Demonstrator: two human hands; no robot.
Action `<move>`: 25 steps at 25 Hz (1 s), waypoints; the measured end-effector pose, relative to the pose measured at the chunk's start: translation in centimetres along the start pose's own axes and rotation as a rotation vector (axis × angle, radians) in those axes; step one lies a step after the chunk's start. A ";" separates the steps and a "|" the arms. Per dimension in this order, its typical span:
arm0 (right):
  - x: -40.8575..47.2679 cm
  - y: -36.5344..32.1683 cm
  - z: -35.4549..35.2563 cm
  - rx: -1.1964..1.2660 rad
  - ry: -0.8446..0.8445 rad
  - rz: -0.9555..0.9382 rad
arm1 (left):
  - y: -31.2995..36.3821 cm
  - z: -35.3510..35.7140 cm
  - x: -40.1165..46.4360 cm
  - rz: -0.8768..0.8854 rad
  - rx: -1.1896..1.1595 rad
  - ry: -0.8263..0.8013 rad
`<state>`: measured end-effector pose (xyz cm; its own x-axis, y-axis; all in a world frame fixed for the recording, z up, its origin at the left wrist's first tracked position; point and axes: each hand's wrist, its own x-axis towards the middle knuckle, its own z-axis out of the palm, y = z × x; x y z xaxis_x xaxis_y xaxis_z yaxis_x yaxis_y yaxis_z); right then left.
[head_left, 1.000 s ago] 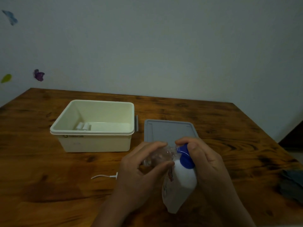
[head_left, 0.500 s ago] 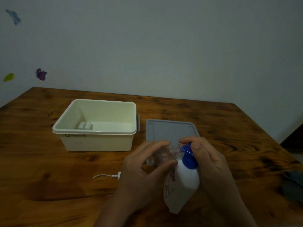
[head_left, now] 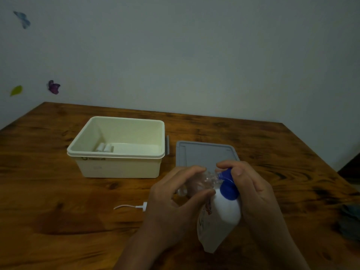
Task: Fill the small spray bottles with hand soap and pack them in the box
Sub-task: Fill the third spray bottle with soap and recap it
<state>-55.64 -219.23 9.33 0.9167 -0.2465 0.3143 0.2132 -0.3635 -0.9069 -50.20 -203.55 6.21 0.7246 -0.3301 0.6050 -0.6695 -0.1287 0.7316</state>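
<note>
Left hand point(head_left: 175, 201) curled round a small clear spray bottle point(head_left: 196, 183), tilted, mouth up against the blue spout of the soap bottle point(head_left: 220, 217). Right hand point(head_left: 251, 191) wrapped round that white soap bottle, thumb on top of the blue pump point(head_left: 228, 186). Both held just above the tabletop point(head_left: 58, 201), in front of the grey lid point(head_left: 202, 152). Lid lying flat, just right of the cream box point(head_left: 120, 164), apart from it. Box open, left of the hands, with a small white-capped item point(head_left: 105, 148) at its bottom near the left wall; too small to tell more. White cable end point(head_left: 132, 207) on the tabletop, just left of the left hand. Dark cloth-like shape point(head_left: 350, 221) far right of the box, at the picture's edge. Butterfly and leaf stickers point(head_left: 53, 87) on the wall behind the box, to the left.
</note>
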 end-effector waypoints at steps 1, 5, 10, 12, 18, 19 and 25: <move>-0.1 0.2 0.1 0.001 -0.003 0.010 | -0.1 0.1 -0.1 -0.005 0.010 -0.003; 0.0 0.2 0.1 0.003 0.000 0.022 | 0.1 0.1 -0.2 -0.013 -0.012 -0.004; 0.0 -0.5 0.1 0.019 -0.004 0.015 | 0.3 -0.1 0.1 0.009 -0.028 0.008; 0.1 -0.4 0.1 0.027 0.010 0.009 | 0.2 -0.1 0.1 0.016 -0.026 0.000; -0.1 0.2 0.5 0.022 0.037 0.017 | -0.2 0.2 -0.3 -0.007 -0.016 0.002; -0.1 -0.1 0.4 0.026 0.028 0.019 | -0.1 0.2 -0.3 0.010 -0.007 0.010; 0.1 -0.7 -0.2 0.043 -0.033 0.024 | 0.2 0.2 -0.1 0.007 -0.031 0.013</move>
<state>-55.76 -219.16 10.00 0.9324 -0.2245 0.2831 0.2042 -0.3190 -0.9255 -50.48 -203.68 6.23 0.7221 -0.3187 0.6140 -0.6692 -0.0969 0.7367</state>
